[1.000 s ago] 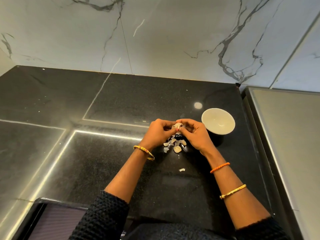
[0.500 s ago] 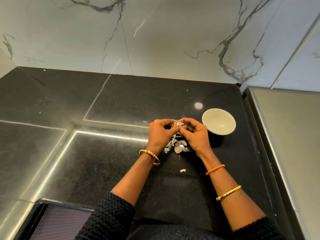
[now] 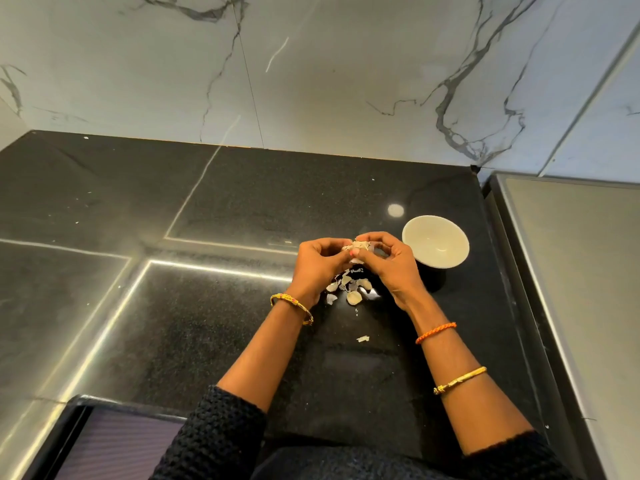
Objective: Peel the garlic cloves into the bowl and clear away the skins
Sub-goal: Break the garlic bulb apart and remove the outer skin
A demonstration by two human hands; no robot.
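Observation:
Both hands meet above the black counter and pinch one garlic clove (image 3: 356, 247) with papery skin sticking out between the fingertips. My left hand (image 3: 317, 266) holds it from the left, my right hand (image 3: 391, 265) from the right, fingers curled. Below them a small heap of garlic skins (image 3: 349, 289) lies on the counter, partly hidden by the hands. One loose skin flake (image 3: 363, 338) lies nearer to me. A white bowl (image 3: 435, 242) stands just right of my right hand; its inside looks bare.
The black stone counter (image 3: 207, 306) runs to a marble wall at the back. A grey steel surface (image 3: 581, 289) adjoins it on the right. A dark tray-like edge (image 3: 104, 438) shows at the near left.
The hands stay together over the skins, the fingers working slightly on the clove. My left forearm has shifted a little to the right.

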